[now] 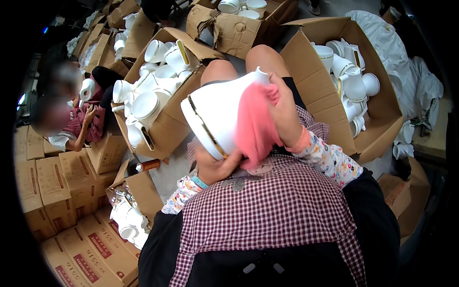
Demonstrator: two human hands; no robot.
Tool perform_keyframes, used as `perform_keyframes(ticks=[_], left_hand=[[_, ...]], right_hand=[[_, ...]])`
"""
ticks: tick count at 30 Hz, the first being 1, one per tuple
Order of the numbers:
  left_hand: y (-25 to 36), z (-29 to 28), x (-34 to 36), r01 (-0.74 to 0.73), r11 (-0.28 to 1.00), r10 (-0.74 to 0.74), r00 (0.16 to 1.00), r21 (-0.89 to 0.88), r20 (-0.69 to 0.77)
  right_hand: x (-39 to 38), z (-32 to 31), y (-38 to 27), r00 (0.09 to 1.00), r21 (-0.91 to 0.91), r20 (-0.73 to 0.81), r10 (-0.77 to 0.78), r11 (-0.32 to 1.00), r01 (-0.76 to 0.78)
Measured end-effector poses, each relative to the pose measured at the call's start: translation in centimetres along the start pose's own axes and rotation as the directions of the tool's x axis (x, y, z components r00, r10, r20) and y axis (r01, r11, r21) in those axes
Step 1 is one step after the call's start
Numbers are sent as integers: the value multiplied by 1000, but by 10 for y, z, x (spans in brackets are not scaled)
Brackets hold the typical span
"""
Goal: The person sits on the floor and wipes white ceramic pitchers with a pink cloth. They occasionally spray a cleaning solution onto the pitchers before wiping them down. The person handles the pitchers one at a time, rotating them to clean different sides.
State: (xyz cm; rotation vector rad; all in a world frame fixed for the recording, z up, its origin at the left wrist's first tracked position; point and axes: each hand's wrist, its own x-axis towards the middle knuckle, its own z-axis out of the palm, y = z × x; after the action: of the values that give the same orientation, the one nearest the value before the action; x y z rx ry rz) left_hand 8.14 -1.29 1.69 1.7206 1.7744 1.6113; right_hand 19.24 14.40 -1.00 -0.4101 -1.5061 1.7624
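Observation:
A white jug (217,110) with a gold band round its wide end lies tilted over my lap, its spout end up and to the right. My left hand (214,165) is closed on the banded rim from below. In my right hand (287,112) is a pink cloth (256,126), bunched and pressed against the jug's side near the spout. The cloth hides part of the jug and some of my right fingertips.
Open cartons of white jugs stand at left (174,115) and right (315,86). Closed cardboard boxes (79,177) are stacked at lower left, beside a small open carton (143,191). A co-worker's hand (90,114) shows at far left. White sheeting (382,43) lies at far right.

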Motion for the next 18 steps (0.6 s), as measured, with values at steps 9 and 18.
perform_keyframes(ticks=[9, 18], left_hand=[[-28, -40, -19, 134, 990, -140, 979, -48, -150], [-37, -100, -8, 173, 948, -207, 973, -267, -105]], right_hand=[[25, -33, -7, 900, -459, 293, -323, 778, 429], [24, -63, -3, 995, -57, 80, -59, 996, 63]])
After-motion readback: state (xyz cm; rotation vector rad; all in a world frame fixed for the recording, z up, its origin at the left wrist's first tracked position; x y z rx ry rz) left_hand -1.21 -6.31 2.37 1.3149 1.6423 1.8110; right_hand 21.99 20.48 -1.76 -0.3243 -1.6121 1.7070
